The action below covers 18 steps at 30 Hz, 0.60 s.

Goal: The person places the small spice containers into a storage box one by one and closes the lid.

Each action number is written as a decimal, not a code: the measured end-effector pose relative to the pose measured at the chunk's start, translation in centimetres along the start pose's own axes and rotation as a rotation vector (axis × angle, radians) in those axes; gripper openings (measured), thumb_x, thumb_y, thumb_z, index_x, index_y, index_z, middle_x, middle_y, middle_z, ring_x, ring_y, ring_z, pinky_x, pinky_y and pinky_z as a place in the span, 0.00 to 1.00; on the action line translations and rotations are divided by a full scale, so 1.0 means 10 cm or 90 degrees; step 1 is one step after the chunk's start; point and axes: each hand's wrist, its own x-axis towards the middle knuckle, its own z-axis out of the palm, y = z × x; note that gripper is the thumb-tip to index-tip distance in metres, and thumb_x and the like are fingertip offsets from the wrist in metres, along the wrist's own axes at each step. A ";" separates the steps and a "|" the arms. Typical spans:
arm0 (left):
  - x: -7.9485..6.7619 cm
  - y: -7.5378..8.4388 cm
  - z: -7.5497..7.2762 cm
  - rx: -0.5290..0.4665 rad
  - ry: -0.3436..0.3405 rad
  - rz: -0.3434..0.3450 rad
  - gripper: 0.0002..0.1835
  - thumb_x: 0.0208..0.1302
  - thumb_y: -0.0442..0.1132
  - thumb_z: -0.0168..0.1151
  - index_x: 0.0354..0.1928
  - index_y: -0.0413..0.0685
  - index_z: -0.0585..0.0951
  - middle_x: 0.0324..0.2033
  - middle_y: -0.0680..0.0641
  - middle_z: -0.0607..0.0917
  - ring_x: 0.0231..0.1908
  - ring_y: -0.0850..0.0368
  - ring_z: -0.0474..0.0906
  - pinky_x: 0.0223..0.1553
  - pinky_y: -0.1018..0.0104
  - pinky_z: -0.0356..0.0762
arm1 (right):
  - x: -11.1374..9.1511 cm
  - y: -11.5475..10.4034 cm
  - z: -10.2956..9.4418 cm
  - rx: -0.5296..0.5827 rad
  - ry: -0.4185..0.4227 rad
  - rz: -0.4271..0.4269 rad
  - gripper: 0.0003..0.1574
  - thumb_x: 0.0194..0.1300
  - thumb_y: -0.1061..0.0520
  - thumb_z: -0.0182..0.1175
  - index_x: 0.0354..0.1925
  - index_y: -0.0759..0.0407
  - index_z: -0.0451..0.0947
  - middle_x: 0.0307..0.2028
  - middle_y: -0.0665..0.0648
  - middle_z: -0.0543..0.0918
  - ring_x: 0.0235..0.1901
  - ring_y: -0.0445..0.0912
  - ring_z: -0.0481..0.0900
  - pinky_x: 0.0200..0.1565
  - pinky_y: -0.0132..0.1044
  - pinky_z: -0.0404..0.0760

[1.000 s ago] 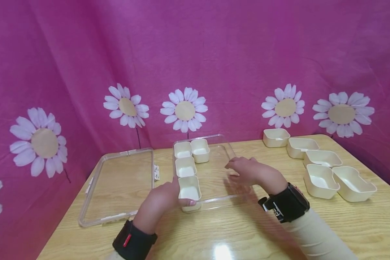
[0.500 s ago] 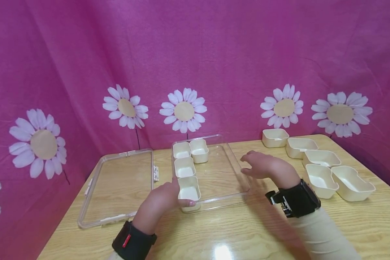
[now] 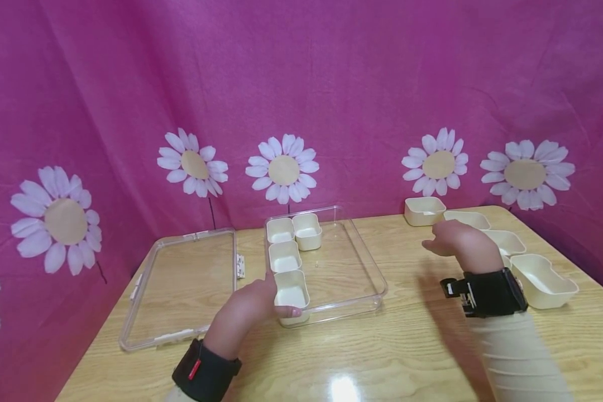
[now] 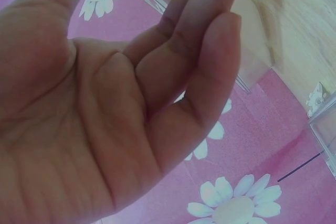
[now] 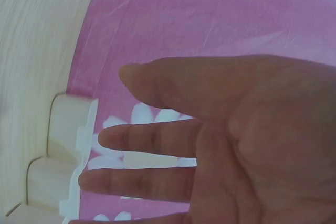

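Observation:
A clear plastic box (image 3: 349,262) lies on the table with several small cream tubs (image 3: 285,258) along its left side and back. My left hand (image 3: 248,307) holds the box's front left corner, thumb across the front beside the nearest tub and fingers along the left wall. In the left wrist view its fingers (image 4: 191,85) bend slightly. My right hand (image 3: 462,241) is raised beside a loose group of cream tubs (image 3: 545,282) on the right, partly covering them in the head view. Its fingers (image 5: 142,182) are spread and hold nothing, with tubs (image 5: 65,129) beyond the fingertips.
A clear lid (image 3: 181,290) with white clips lies flat to the left of the box. Another cream tub (image 3: 424,212) stands at the back right near the table's edge. A magenta cloth (image 3: 352,100) with white daisies hangs behind the table (image 3: 362,352).
My right hand has moved from over the clear box out to the right, to the loose tubs. The left hand has stayed at the box's corner.

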 end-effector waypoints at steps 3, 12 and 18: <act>0.00 0.00 0.00 -0.004 0.000 -0.001 0.59 0.54 0.56 0.78 0.74 0.29 0.55 0.51 0.33 0.81 0.50 0.41 0.79 0.54 0.44 0.76 | -0.01 0.07 0.00 0.023 -0.028 0.037 0.35 0.71 0.51 0.56 0.58 0.85 0.68 0.55 0.82 0.75 0.53 0.69 0.75 0.59 0.62 0.73; 0.00 -0.01 -0.01 -0.002 -0.003 -0.002 0.59 0.54 0.56 0.78 0.75 0.29 0.55 0.51 0.33 0.81 0.50 0.41 0.79 0.53 0.45 0.77 | 0.05 0.13 0.03 0.036 -0.068 0.065 0.30 0.71 0.50 0.56 0.50 0.81 0.74 0.38 0.69 0.79 0.39 0.59 0.76 0.50 0.57 0.77; 0.02 -0.02 0.00 0.004 0.000 0.001 0.60 0.55 0.57 0.77 0.75 0.28 0.54 0.52 0.31 0.81 0.51 0.40 0.79 0.53 0.44 0.77 | 0.02 0.19 0.03 0.061 -0.046 0.064 0.32 0.71 0.50 0.57 0.53 0.80 0.73 0.46 0.75 0.79 0.46 0.64 0.76 0.55 0.60 0.74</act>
